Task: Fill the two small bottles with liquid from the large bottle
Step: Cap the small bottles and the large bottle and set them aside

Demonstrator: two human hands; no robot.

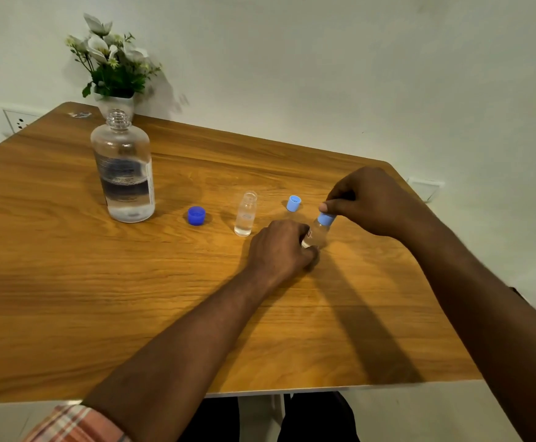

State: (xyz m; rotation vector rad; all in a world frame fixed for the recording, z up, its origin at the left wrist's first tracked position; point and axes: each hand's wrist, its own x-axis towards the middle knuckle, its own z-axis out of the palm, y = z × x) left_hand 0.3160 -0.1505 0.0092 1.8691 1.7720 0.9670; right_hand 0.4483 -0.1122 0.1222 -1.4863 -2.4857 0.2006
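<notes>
Our left hand [279, 247] gripped the tilted small bottle [317, 232] low on the table [69, 282]. The fingers [330, 206] of our right hand [375, 202] pinched its cap [325, 219]. Risk: twisting against the tilt could slip and spill it, or a wrist could knock the open bottle [246, 215] just beside. The large bottle [123, 173] stood uncapped, well apart.
</notes>
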